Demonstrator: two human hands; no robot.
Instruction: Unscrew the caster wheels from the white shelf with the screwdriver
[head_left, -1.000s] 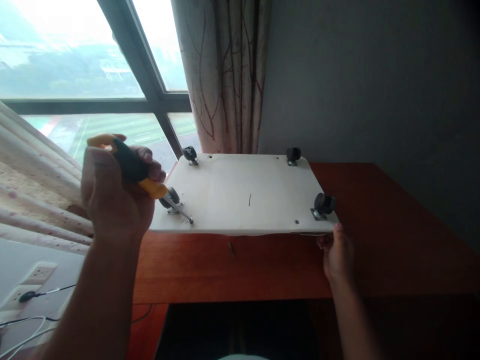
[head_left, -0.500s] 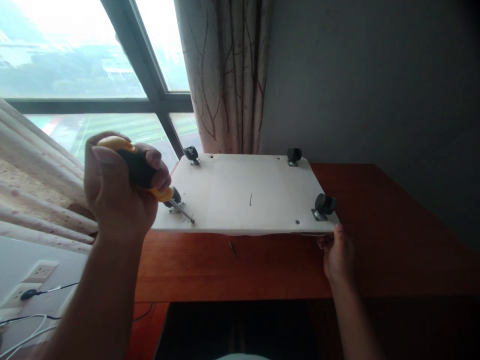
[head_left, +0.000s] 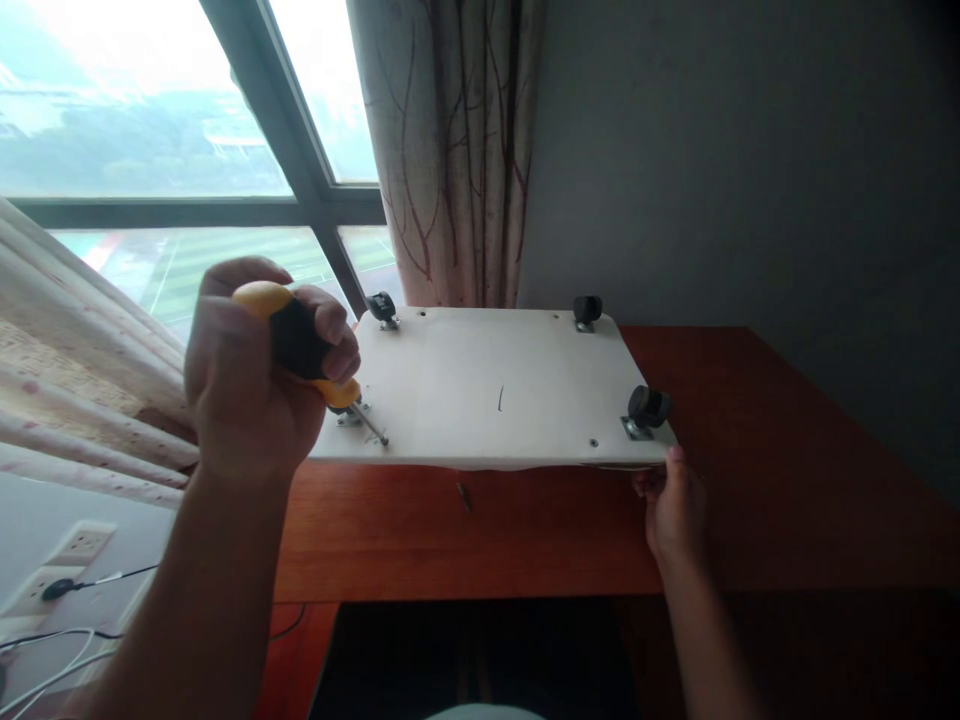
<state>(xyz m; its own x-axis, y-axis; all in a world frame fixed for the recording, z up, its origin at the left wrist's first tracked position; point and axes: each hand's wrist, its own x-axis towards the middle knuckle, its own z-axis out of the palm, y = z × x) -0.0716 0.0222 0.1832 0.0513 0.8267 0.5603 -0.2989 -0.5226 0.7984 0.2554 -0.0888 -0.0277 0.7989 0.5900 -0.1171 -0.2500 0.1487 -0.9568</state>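
My left hand (head_left: 262, 370) is wrapped round the yellow and black handle of a screwdriver (head_left: 300, 335). Its tip meets a screw spot near the front left corner of a white board (head_left: 465, 385). Black casters stand on the board: one at the back left (head_left: 382, 308), one at the back right (head_left: 587, 310), one at the front right (head_left: 646, 408). A metal caster plate (head_left: 351, 415) at the front left is mostly covered by the hand and screwdriver. My right hand (head_left: 673, 505) grips the board's front right corner, thumb on the edge, fingers underneath.
The board rests over a reddish-brown wooden table (head_left: 555, 540), with a small metal bit (head_left: 464, 496) lying in front of it. A window and curtain (head_left: 457, 150) are behind. Wall sockets (head_left: 82, 543) with cables are at the lower left.
My left hand has shifted a little to the right and turned with the screwdriver handle, while the tip stays at the same spot. My right hand keeps its place on the board.
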